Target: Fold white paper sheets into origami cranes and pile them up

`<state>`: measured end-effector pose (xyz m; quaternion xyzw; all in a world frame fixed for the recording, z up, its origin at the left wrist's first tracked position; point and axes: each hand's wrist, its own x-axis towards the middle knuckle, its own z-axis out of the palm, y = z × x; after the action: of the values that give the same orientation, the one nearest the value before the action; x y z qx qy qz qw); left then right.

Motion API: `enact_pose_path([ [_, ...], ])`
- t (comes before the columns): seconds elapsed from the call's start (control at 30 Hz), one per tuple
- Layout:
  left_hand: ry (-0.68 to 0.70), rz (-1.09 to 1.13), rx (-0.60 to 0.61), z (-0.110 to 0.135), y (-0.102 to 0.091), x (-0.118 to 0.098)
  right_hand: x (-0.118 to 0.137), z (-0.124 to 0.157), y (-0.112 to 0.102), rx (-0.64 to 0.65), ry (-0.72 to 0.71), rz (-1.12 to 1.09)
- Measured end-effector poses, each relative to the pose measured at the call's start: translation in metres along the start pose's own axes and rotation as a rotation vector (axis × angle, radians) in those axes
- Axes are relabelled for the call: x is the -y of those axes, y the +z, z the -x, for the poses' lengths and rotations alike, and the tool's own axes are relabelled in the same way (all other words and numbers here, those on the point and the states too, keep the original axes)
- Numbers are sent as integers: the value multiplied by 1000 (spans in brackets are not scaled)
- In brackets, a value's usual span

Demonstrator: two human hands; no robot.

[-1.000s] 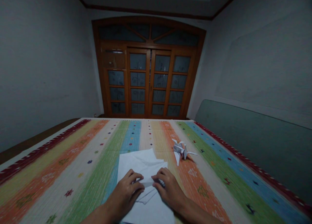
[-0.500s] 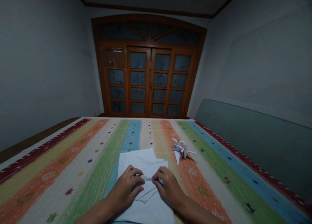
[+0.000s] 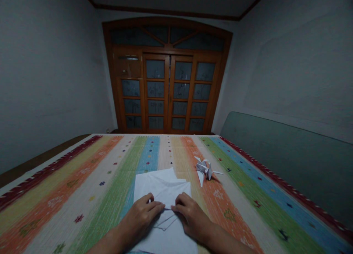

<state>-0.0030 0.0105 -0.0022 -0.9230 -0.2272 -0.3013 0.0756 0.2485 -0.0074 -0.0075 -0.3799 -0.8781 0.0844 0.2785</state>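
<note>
Between my hands lies a small piece of folded white paper (image 3: 165,221), on top of several larger white paper sheets (image 3: 153,184). My left hand (image 3: 143,214) pinches the folded paper's upper edge from the left, thumb and forefinger together. From the right, my right hand (image 3: 191,214) pinches the same edge, its fingertips a short gap from the left ones. Part of the folded paper is hidden beneath my fingers. Beyond my right hand, folded white paper cranes (image 3: 205,169) sit close together on the cloth.
A striped, multicoloured cloth (image 3: 107,198) covers the table. On the right, a pale green panel (image 3: 278,154) rises beside the table. Wooden doors with glass panes (image 3: 168,88) stand at the far end, between plain walls.
Both hands have come slightly nearer to me along the folded paper. My left fingers have straightened and closed together, and the fingertips of both hands are closer to each other. The cranes stay put.
</note>
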Motion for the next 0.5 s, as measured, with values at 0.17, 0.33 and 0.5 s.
enact_pose_path([
  [0.17, -64, 112, 25, -3, -11, -4, 8, 1, -9, 27, -29, 25],
  [0.33, -196, 230, 53, -5, -23, -5, 12, 1, -15, 86, -36, 34],
  [0.5, -269, 306, 109, -4, -28, -6, 11, 1, -15, 102, -52, 45],
])
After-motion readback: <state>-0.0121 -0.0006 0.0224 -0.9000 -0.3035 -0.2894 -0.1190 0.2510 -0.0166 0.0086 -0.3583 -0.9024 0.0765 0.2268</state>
